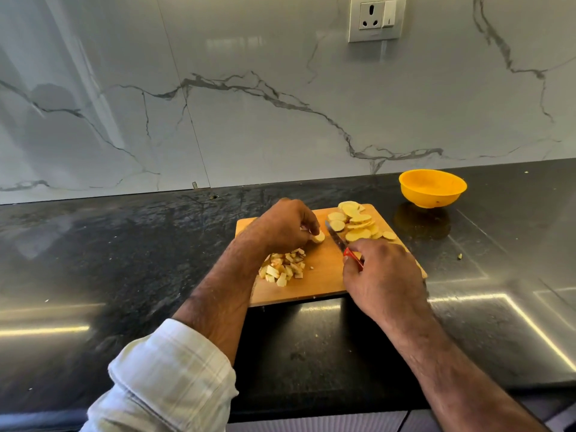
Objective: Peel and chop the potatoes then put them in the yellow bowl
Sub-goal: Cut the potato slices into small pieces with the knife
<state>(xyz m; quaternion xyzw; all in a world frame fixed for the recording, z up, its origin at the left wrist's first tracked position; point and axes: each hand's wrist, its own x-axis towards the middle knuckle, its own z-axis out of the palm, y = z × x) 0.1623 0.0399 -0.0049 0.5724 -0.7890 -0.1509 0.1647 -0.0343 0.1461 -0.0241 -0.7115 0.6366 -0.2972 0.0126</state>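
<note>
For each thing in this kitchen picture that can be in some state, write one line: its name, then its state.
left hand: pinches a potato slice on the cutting board
right hand: grips the knife, blade resting on the board
potato slices: piled, uncut, board's far right
diced potato: heaped, board's near left
yellow bowl: upright on the counter, appears empty
wall socket: nothing plugged in

The board (324, 275) is crowded. Slices (355, 224) fill its far right corner, cubes (283, 266) lie at its near left, and the two hands (282, 226) (378, 275) with the knife (336, 238) stand between them. Only a bare strip of board along the near edge is free. The counter (109, 260) to the left is wide open, and also in front of the board. At the far right stands the bowl (432, 188), with open counter between it and the board. The wall (249, 88) closes the far side.
</note>
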